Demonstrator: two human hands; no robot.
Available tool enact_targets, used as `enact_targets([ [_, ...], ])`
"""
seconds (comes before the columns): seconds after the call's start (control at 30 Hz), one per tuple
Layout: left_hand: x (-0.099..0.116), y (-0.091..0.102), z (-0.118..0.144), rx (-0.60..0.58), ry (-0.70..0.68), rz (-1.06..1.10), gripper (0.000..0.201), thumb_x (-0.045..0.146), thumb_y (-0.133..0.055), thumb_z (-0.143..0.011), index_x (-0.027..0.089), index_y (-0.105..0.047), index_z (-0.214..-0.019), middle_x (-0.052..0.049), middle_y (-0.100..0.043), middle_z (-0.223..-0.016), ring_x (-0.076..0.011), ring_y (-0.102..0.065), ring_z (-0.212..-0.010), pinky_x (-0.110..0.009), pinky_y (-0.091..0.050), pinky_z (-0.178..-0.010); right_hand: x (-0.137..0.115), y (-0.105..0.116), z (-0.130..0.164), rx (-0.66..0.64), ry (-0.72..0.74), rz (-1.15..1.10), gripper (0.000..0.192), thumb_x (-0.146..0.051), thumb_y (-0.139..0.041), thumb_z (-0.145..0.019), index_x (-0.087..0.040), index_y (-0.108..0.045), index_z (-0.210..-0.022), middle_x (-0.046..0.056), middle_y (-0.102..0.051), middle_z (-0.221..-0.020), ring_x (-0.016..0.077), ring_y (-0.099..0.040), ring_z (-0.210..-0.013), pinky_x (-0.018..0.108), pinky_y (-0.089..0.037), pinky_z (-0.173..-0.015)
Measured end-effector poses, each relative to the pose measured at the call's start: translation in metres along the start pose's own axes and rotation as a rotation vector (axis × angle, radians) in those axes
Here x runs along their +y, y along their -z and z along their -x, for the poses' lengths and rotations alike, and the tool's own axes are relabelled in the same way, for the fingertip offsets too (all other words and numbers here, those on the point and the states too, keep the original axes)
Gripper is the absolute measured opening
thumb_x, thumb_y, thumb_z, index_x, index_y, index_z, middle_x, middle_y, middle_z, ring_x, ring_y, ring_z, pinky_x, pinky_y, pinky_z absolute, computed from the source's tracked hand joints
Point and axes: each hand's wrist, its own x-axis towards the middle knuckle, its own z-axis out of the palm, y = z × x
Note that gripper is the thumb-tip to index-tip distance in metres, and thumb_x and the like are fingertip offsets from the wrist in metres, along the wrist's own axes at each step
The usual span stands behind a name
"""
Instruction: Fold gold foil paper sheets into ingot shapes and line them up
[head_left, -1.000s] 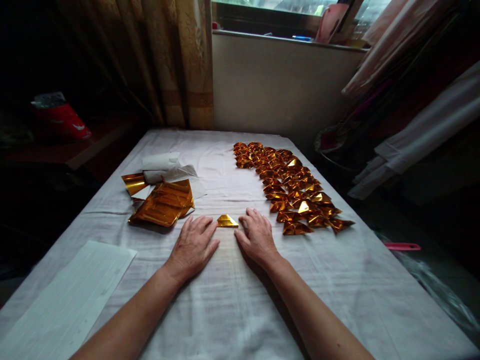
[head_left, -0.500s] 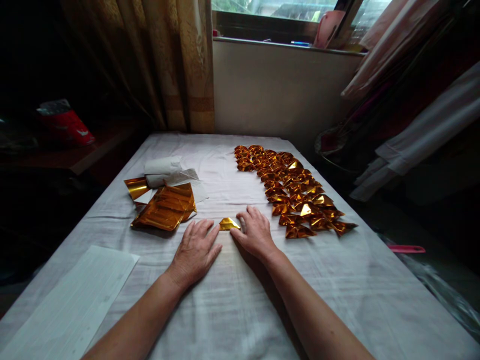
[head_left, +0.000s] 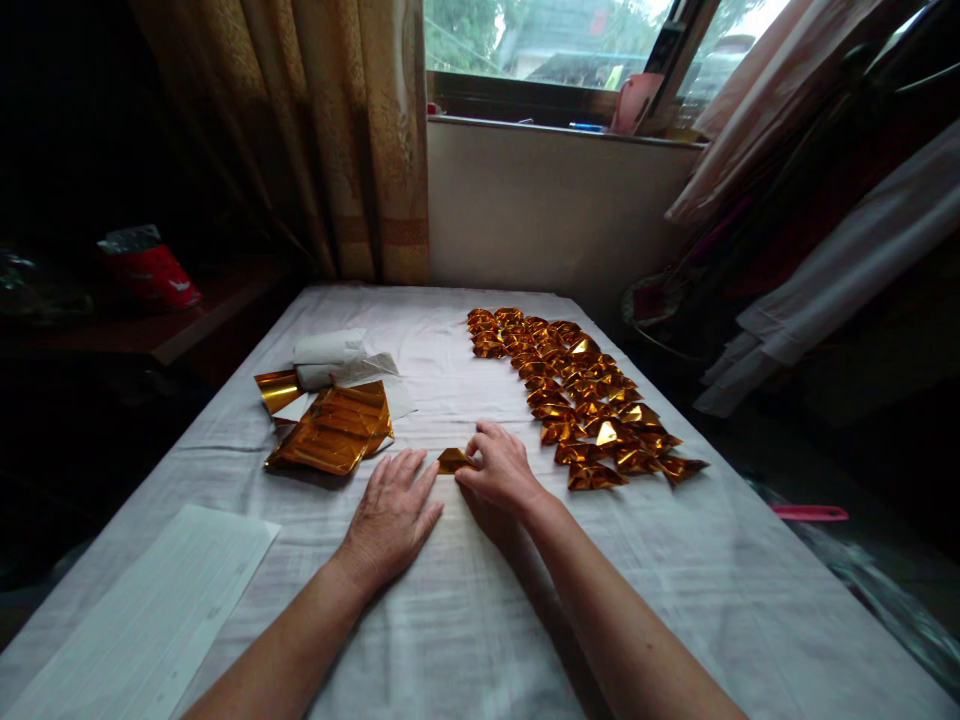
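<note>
A small folded gold foil piece [head_left: 451, 461] lies on the white cloth-covered table [head_left: 480, 600] between my hands. My right hand [head_left: 501, 470] pinches its right edge with thumb and fingers. My left hand [head_left: 391, 515] lies flat on the cloth, fingers spread, its fingertips just left of the piece. A long band of several finished gold folded pieces [head_left: 581, 395] runs from the far middle to the right of my right hand.
A stack of gold foil sheets [head_left: 334, 430] and a white roll of paper [head_left: 330, 348] lie at the left. A white paper sheet [head_left: 142, 620] sits at the near left corner. Curtain [head_left: 352, 140], window and hanging cloths border the far and right sides.
My right hand slid left onto the gold piece and closed on its edge; the flat triangle now looks smaller and partly covered. The left hand stayed flat. The camera tilted up slightly.
</note>
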Motion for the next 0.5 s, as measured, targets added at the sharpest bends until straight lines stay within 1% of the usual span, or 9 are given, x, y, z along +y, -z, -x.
enact_targets([
  [0.07, 0.001, 0.0, 0.0, 0.02, -0.002, -0.001, 0.043, 0.035, -0.051, -0.092, 0.018, -0.057, -0.131, -0.014, -0.054, -0.14, -0.0303, -0.045, -0.132, -0.05, -0.033, -0.113, 0.002, -0.007, 0.005, 0.094, 0.034, -0.059, 0.015, -0.021, -0.069, -0.071, -0.022, -0.062, -0.084, 0.005, -0.062, -0.111, 0.0221, -0.054, -0.111, 0.036, -0.037, -0.095],
  [0.1, 0.001, 0.001, 0.0, 0.029, 0.0, -0.002, 0.043, 0.035, -0.051, -0.092, 0.018, -0.057, -0.131, -0.014, -0.054, -0.139, -0.0303, -0.045, -0.132, -0.05, -0.033, -0.113, 0.002, -0.01, 0.008, 0.126, 0.03, -0.077, 0.015, -0.019, -0.067, -0.071, -0.022, -0.062, -0.084, 0.005, -0.065, -0.104, 0.0215, -0.057, -0.104, 0.035, -0.039, -0.09],
  [0.17, 0.002, 0.002, -0.001, 0.043, 0.009, 0.005, 0.043, 0.034, -0.051, -0.092, 0.018, -0.057, -0.131, -0.014, -0.055, -0.139, -0.0302, -0.046, -0.131, -0.049, -0.035, -0.112, 0.002, -0.014, 0.014, 0.15, 0.002, -0.134, 0.014, -0.021, -0.064, -0.073, -0.022, -0.062, -0.088, 0.002, -0.067, -0.09, 0.0192, -0.06, -0.086, 0.03, -0.043, -0.079],
  [0.23, 0.003, 0.003, -0.002, 0.049, 0.017, 0.025, 0.043, 0.034, -0.052, -0.092, 0.018, -0.057, -0.131, -0.014, -0.055, -0.138, -0.0304, -0.046, -0.13, -0.049, -0.036, -0.11, -0.001, -0.016, 0.019, 0.15, -0.022, -0.202, 0.023, -0.024, -0.061, -0.076, -0.023, -0.062, -0.099, 0.0, -0.067, -0.081, 0.017, -0.06, -0.073, 0.027, -0.043, -0.069],
  [0.33, 0.002, 0.005, -0.002, 0.046, 0.014, 0.065, 0.042, 0.032, -0.052, -0.091, 0.017, -0.058, -0.13, -0.015, -0.057, -0.135, -0.0305, -0.048, -0.127, -0.048, -0.039, -0.107, -0.005, -0.019, 0.024, 0.162, -0.047, -0.257, 0.043, -0.025, -0.059, -0.076, -0.023, -0.057, -0.119, -0.002, -0.066, -0.076, 0.0159, -0.059, -0.064, 0.025, -0.042, -0.062],
  [0.4, 0.002, 0.007, -0.003, 0.059, 0.004, 0.099, 0.044, 0.03, -0.05, -0.092, 0.018, -0.054, -0.134, -0.014, -0.059, -0.131, -0.0287, -0.051, -0.123, -0.047, -0.042, -0.105, -0.007, -0.022, 0.026, 0.189, -0.056, -0.265, 0.049, -0.024, -0.056, -0.076, -0.022, -0.055, -0.125, -0.003, -0.064, -0.073, 0.0154, -0.058, -0.061, 0.025, -0.041, -0.061],
  [0.5, 0.002, 0.009, -0.003, 0.095, -0.023, 0.163, 0.049, 0.027, -0.046, -0.095, 0.02, -0.043, -0.143, -0.012, -0.062, -0.124, -0.0245, -0.057, -0.114, -0.042, -0.047, -0.098, -0.008, -0.029, 0.028, 0.239, -0.043, -0.268, 0.057, -0.022, -0.055, -0.075, -0.021, -0.051, -0.131, -0.004, -0.064, -0.072, 0.0145, -0.057, -0.058, 0.024, -0.042, -0.06],
])
